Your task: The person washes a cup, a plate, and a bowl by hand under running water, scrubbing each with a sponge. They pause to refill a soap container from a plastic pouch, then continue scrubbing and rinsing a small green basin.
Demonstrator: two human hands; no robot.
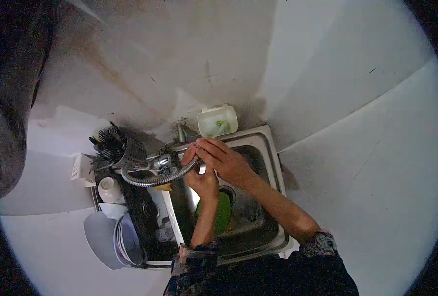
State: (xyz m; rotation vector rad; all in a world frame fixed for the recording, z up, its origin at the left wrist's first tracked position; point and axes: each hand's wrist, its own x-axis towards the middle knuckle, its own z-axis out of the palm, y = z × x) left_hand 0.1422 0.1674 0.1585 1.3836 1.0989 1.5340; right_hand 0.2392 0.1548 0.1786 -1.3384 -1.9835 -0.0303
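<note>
Both hands meet over the steel sink, at the end of a ribbed metal faucet hose (159,182). My left hand (201,180) is closed around the hose's end. Across its top lies my right hand (224,160), its fingers bent together over the same end; what they hold beneath is hidden. Below the hands, a green round item (221,214) rests in the right basin (253,232), partly covered by my left forearm.
A pale plastic container (218,122) sits behind the sink against the wall. On the left stand a utensil holder (132,153), a white cup (110,190), a bowl (113,210) and stacked plates (130,239). The left basin (154,212) holds a few items.
</note>
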